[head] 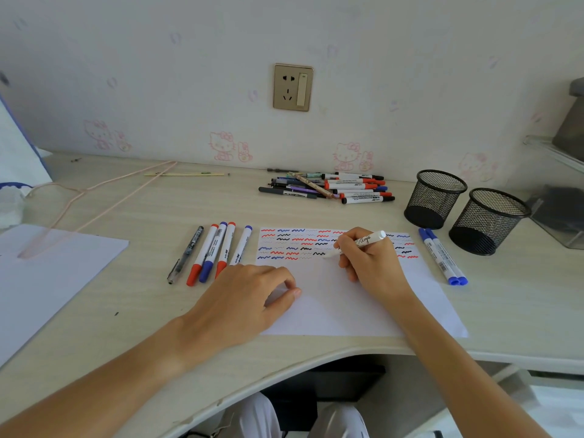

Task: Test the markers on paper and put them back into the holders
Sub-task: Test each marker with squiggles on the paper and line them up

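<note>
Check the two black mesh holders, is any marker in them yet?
No, both mesh holders stand empty, with markers lying on the desk.

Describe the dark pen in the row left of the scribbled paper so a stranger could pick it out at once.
Start at the scribbled paper in the middle of the desk; a row of pens lies just left of it. The dark pen is the leftmost there: slim, black and see-through, while its neighbours are white markers with red or blue caps.
</note>
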